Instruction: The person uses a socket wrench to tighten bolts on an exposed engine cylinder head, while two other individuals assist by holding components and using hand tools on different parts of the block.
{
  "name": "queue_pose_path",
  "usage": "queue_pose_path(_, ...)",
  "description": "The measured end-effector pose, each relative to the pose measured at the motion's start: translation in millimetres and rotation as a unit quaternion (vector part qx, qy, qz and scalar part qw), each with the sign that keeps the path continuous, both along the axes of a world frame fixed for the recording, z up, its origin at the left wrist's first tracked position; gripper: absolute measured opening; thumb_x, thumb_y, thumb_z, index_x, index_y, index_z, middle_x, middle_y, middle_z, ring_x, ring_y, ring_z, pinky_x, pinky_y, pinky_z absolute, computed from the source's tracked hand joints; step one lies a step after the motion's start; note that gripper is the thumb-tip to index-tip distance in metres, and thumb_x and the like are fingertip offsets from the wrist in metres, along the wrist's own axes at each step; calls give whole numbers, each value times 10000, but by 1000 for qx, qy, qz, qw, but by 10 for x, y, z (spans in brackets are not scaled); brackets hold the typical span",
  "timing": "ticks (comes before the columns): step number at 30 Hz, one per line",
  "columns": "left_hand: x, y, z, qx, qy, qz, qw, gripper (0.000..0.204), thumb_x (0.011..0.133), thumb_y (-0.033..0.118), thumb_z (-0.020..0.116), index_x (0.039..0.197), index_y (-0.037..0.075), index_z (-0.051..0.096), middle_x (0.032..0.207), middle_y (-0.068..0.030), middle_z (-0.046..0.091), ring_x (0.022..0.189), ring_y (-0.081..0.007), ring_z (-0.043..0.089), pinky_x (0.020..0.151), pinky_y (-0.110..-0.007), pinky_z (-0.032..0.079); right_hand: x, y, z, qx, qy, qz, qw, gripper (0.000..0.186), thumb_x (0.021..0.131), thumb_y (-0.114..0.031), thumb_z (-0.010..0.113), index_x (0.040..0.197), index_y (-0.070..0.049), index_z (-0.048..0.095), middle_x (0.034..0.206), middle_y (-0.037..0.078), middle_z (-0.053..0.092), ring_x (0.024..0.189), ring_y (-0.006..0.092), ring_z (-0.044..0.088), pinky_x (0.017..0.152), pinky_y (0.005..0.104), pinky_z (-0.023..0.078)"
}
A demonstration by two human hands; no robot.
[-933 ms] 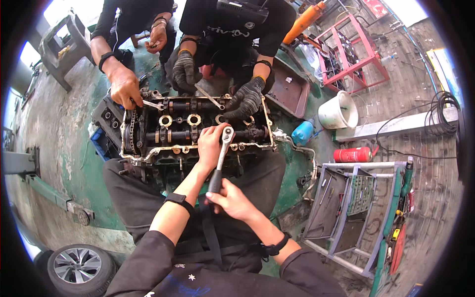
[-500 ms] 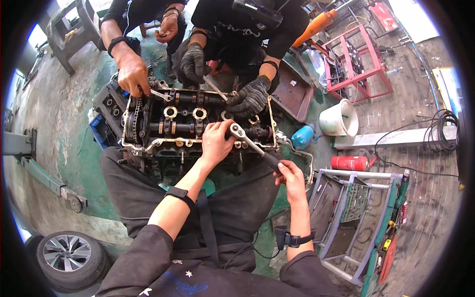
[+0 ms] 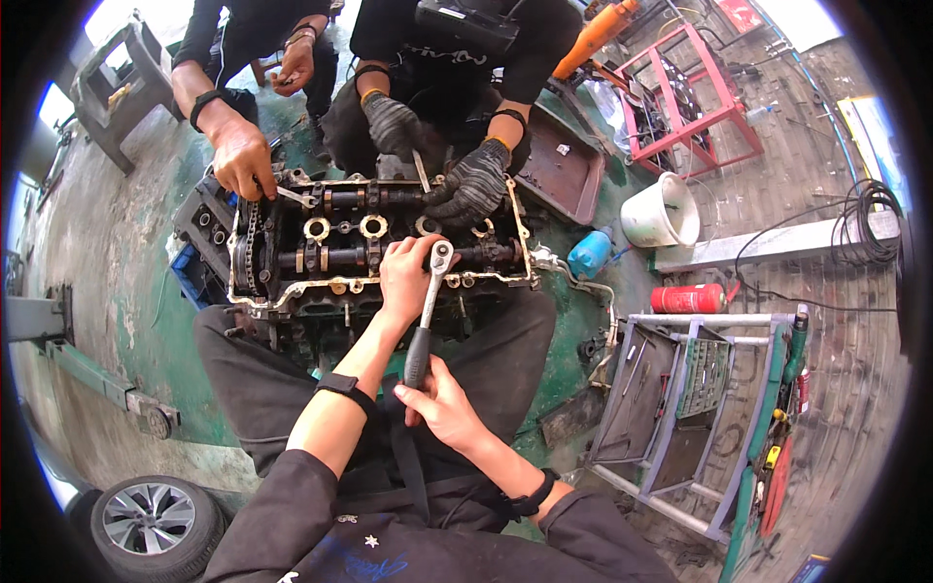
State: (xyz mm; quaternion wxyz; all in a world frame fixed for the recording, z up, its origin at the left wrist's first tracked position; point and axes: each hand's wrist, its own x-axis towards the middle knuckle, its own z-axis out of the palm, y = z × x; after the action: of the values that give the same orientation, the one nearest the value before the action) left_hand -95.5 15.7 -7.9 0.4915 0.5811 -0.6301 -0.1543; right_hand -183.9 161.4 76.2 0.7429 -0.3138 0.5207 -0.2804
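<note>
My right hand [image 3: 442, 403] is closed round the dark grip of a ratchet wrench [image 3: 426, 325], whose handle points back toward me. Its round head rests over the near edge of an open engine cylinder head [image 3: 352, 285] with camshafts and a timing chain. My left hand [image 3: 403, 277] is closed beside the ratchet head, fingertips curled under it; what they grip is hidden. Across the engine, a co-worker's gloved hands [image 3: 471, 182] work with a slim metal bar [image 3: 420, 170]. Another person's bare hand [image 3: 243, 160] holds a wrench [image 3: 294, 197] at the engine's far left.
On the right are a brown tray [image 3: 564, 170], a white bucket [image 3: 661, 212], a blue bottle [image 3: 590, 255], a red fire extinguisher [image 3: 692, 298] and a metal frame cart [image 3: 632, 464]. A wheel [image 3: 151, 525] lies at lower left, near a lift arm [image 3: 102, 377].
My right hand has swung the ratchet handle from the right toward my body, so it now points nearly straight back. My left hand has stayed at the ratchet head. The view has shifted slightly.
</note>
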Motion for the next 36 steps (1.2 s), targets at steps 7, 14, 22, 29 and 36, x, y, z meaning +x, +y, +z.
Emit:
queue_pose_path(7, 5, -9, -100, 18, 14, -26, 999, 295, 739, 170, 732, 996, 83, 617, 863, -91, 649, 816, -316, 596, 773, -408, 444, -712, -243, 116, 5, 113, -54, 992, 406, 889, -151, 649, 1212, 26, 476, 771, 90, 626, 579, 130, 577, 523, 250, 470)
queue_pose_path(14, 71, -14, -45, 13, 14, -25, 1000, 347, 675, 117, 745, 992, 82, 610, 860, -104, 640, 829, -328, 595, 780, -418, 457, -1357, -671, 69, -52, 147, -215, 964, 311, 907, -188, 605, 1145, 3, 548, 793, 77, 640, 520, 132, 565, 502, 251, 456)
queue_pose_path(22, 0, 46, 29, 16, 19, -38, 999, 465, 639, 61, 704, 1092, 154, 654, 852, -79, 630, 819, -285, 606, 794, -385, 470, -883, -73, -145, 33, 128, -136, 982, 304, 901, -182, 600, 1136, -1, 534, 808, 84, 634, 516, 146, 576, 483, 258, 450)
queue_pose_path(29, 56, 31, 91, -31, -3, -44, 999, 352, 745, 271, 763, 1058, 139, 670, 788, -41, 677, 791, -210, 629, 769, -352, 462, -335, 80, -9, 65, 1, 66, 996, 310, 927, -164, 594, 1172, -5, 491, 879, 129, 652, 652, 165, 624, 600, 271, 504)
queue_pose_path(36, 17, 13, -25, -12, 13, -41, 999, 427, 648, 69, 704, 1063, 135, 632, 814, -68, 632, 807, -262, 621, 797, -369, 456, -658, -122, 2, 70, 79, 78, 991, 231, 924, -227, 605, 983, -5, 587, 853, 93, 676, 645, 131, 611, 592, 252, 477)
